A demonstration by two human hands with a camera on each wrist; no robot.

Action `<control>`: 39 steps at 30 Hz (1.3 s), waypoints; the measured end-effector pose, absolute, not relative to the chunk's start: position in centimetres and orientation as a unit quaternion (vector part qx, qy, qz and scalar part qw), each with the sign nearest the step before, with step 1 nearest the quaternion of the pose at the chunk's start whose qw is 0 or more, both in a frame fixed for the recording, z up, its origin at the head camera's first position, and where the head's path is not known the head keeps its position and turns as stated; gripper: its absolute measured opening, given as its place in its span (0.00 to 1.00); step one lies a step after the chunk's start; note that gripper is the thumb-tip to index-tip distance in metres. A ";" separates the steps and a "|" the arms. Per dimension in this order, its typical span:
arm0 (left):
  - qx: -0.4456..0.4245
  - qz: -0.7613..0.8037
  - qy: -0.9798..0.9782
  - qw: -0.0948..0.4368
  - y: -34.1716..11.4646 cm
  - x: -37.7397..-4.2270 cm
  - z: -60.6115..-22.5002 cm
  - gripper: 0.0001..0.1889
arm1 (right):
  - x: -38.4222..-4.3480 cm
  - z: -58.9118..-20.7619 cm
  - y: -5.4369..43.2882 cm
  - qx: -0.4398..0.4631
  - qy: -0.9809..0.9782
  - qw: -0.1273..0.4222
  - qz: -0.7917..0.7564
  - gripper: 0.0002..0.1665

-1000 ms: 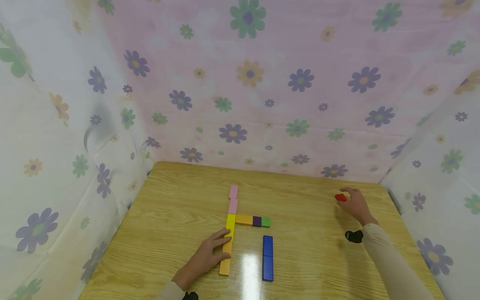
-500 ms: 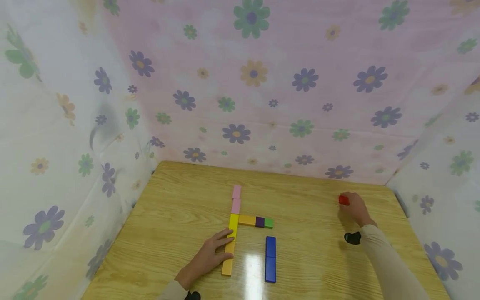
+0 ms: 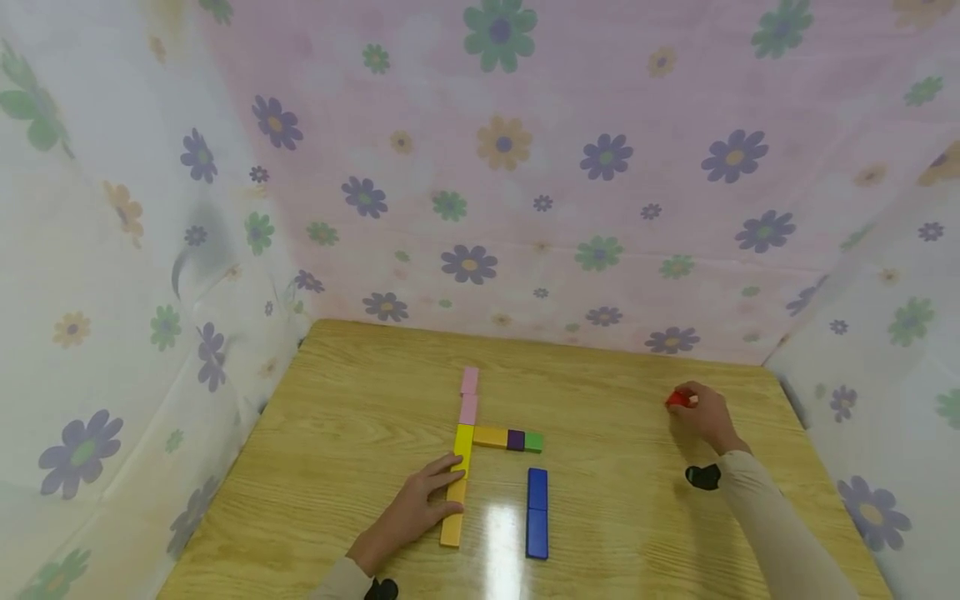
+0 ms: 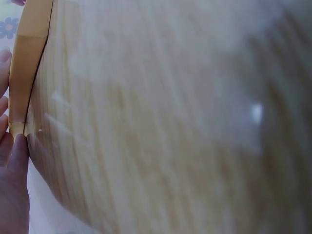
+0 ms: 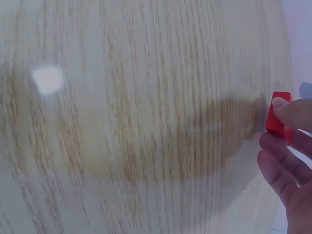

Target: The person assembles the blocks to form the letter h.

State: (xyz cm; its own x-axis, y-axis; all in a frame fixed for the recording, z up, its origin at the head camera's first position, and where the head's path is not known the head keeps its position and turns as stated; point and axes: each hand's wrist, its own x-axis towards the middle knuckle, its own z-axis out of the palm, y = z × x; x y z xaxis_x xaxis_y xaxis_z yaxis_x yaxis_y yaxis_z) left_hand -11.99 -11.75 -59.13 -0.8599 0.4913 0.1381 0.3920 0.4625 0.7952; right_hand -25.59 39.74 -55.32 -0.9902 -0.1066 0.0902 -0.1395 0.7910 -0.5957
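At the right of the table my right hand [image 3: 710, 419] pinches a red block [image 3: 678, 400] between thumb and fingers. In the right wrist view the thumb lies over one face of the red block [image 5: 275, 124], with the fingers beneath it. My left hand [image 3: 408, 506] rests along a row of blocks, fingertips on the yellow block [image 3: 464, 440] and thumb at the orange block [image 3: 452, 531] nearest me. Two pink blocks [image 3: 468, 409] continue that row away from me. Seen from the left wrist, orange blocks [image 4: 27, 63] run past the fingertips.
An orange block [image 3: 491, 437], a purple block [image 3: 516, 440] and a green block [image 3: 533, 442] branch right from the row. Two blue blocks [image 3: 537, 533] lie end to end nearby. Flowered cloth [image 3: 525, 167] encloses the wooden table [image 3: 607, 500] at the back and sides.
The red block has turned about in my right fingers, the hand staying in nearly the same spot. My left hand keeps its place on the row; the head view shifts slightly.
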 end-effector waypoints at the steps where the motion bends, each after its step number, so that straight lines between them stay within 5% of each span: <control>1: 0.259 0.450 0.853 0.056 -11.8 -12.0 -59.1 0.27 | -25.6 -55.3 39.7 0.068 -0.945 0.029 0.318 0.22; 39: 0.273 0.448 0.851 0.026 -11.6 -11.9 -59.6 0.26 | -21.9 -50.7 30.4 0.191 -0.916 0.066 0.346 0.19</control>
State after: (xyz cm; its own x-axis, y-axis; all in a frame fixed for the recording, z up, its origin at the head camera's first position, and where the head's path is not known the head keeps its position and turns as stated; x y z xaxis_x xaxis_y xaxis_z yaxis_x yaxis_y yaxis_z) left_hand -11.94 -11.60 -59.62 -0.8500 0.4874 0.1997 0.4409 0.4508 0.7761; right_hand -21.93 30.37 -50.66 -0.9181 -0.3050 0.2530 -0.3961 0.6877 -0.6083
